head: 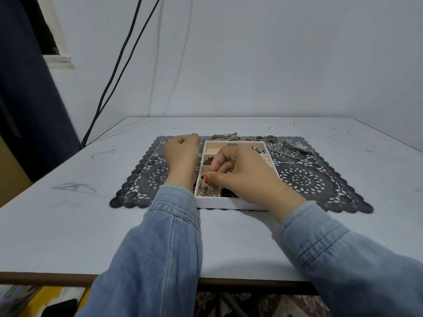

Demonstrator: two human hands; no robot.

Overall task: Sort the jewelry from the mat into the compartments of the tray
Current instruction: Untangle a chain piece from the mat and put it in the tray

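On the black lace mat [146, 177], the left hand [182, 154] rests curled in a loose fist against the left wall of the white tray [229, 203]. Over the tray's near compartments, the right hand [238, 172] pinches thumb to fingers on a small piece, too tiny to identify. More jewelry: chains [242, 137] behind the tray, a watch [297, 147] far right on the mat.

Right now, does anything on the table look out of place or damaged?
Nothing looks damaged or spilled. Several chains and a watch lie unsorted on the mat behind and right of the tray.
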